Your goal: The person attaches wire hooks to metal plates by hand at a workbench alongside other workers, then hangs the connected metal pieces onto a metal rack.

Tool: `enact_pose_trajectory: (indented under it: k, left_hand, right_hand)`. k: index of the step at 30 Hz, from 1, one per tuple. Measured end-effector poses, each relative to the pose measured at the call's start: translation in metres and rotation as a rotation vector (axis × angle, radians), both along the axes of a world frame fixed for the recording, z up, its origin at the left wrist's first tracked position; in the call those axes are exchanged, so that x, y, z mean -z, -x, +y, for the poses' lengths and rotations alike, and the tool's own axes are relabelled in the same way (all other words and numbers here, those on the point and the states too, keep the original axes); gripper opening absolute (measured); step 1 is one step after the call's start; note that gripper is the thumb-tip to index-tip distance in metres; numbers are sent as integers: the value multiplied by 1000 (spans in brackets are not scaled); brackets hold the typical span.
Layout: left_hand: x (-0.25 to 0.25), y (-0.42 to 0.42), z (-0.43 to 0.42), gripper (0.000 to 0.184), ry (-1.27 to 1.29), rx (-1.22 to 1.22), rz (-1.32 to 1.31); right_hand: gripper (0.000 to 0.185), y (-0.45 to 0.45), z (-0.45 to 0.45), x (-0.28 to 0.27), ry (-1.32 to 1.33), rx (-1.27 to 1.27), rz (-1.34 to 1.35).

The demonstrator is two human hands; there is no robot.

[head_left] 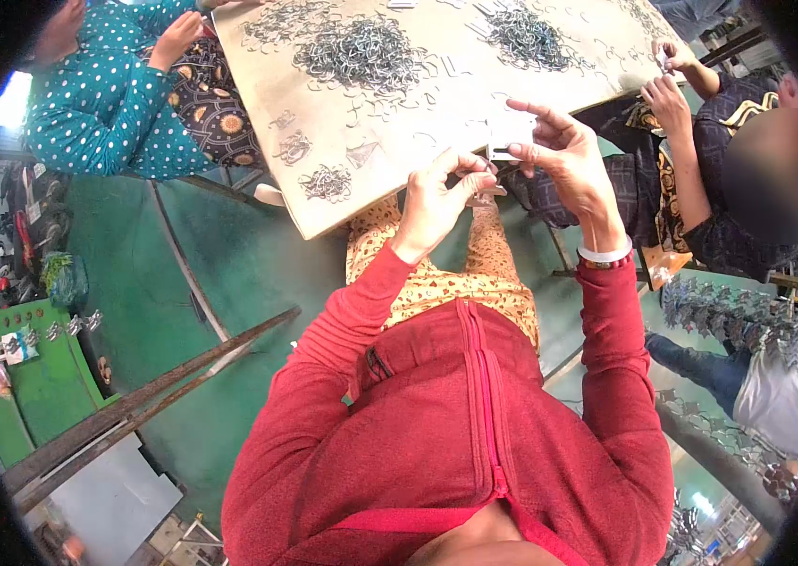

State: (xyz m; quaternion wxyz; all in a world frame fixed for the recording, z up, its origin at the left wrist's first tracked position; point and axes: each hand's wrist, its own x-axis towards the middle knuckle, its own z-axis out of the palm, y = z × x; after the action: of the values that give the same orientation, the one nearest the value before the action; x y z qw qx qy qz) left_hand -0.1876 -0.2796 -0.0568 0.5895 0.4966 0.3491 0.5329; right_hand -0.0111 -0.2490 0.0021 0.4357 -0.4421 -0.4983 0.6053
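Observation:
My left hand point(436, 200) is at the table's near edge, thumb and fingers pinched together on something too small to make out. To its right, my right hand point(569, 165) has its index finger stretched out and its thumb apart from it. A pale flat piece point(501, 141) lies by the thumb and fingers of my right hand; whether the hand grips it cannot be told. Beyond both hands, a large pile of small metal hooks point(361, 52) rests on the pale table point(323, 219). A small heap of metal pieces point(327, 182) is left of my left hand.
A second metal pile point(526, 40) lies farther back. One person in a dotted top point(116, 104) sits at the left of the table, another in dark clothes point(701, 189) at the right. Racks of metal parts point(739, 311) stand at the lower right. Metal bars point(182, 368) cross the lower left.

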Motion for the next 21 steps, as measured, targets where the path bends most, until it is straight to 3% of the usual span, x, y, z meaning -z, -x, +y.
enact_pose_trajectory:
  k: [5,6,8,10,12,14,15,16,17,18,19,21]
  left_hand:
    - [8,-3,-1,7,-141,-87,191]
    - [2,0,1,8,-334,-120,344]
    - [7,0,-2,12,-355,-136,364]
    - [3,5,-10,19,-384,-134,372]
    - [0,13,-18,47,-250,-80,325]
    - [1,31,-9,52,-276,-169,401]
    - [-4,48,4,42,-254,-176,543]
    - [5,64,20,30,-71,-144,461]
    - [5,83,38,19,-270,-250,670]
    - [-9,98,52,18,-154,-293,871]
    - [10,117,77,17,-192,-339,1002]
    - [12,135,108,16,-164,-355,1089]
  right_hand:
    - [47,1,-5,-13,7,18,-27]
    - [45,-2,-4,-7,-8,32,-59]
    - [40,5,-8,-12,-12,111,-119]
    - [31,7,-14,-9,-70,118,-145]
    - [16,11,-19,-6,-79,147,-96]
    - [14,9,-22,0,-99,141,-99]
    - [13,11,-23,1,-96,146,-90]
    - [12,10,-24,6,-101,156,-94]
    - [12,12,-27,7,-77,159,-94]
    - [12,14,-29,6,-51,161,-96]
    - [12,15,-30,8,-52,158,-89]
    - [11,16,-33,12,-55,156,-79]
